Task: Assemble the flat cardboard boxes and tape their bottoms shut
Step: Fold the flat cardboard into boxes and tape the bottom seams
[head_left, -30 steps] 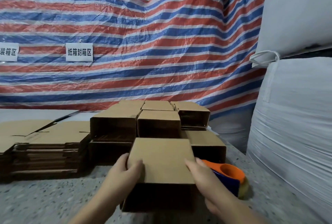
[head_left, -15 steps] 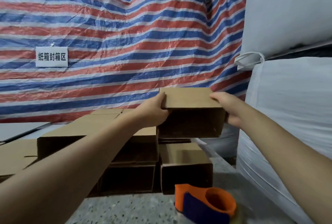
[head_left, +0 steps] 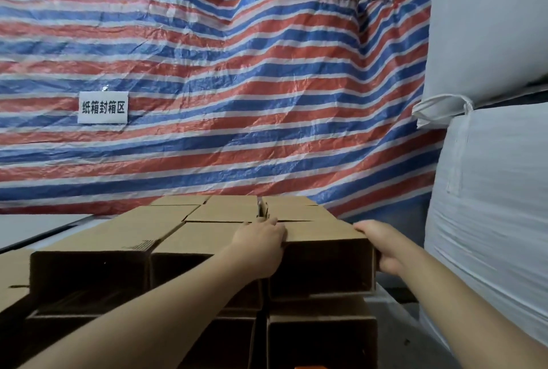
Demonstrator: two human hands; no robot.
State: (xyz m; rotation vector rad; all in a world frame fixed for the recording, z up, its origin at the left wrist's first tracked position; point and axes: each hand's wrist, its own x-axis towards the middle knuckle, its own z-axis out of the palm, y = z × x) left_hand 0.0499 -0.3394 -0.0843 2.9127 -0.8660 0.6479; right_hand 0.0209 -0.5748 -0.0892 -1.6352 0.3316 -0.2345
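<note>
At the left of the frame, a white sign point(head_left: 103, 107) is fixed on the striped tarp point(head_left: 237, 87); "纸箱封箱区" is printed on it.

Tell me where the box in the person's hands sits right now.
In the head view the held box sits right of centre on the top row of the stacked boxes, open end toward the camera, between the left hand and right hand, near the white sacks.
</note>
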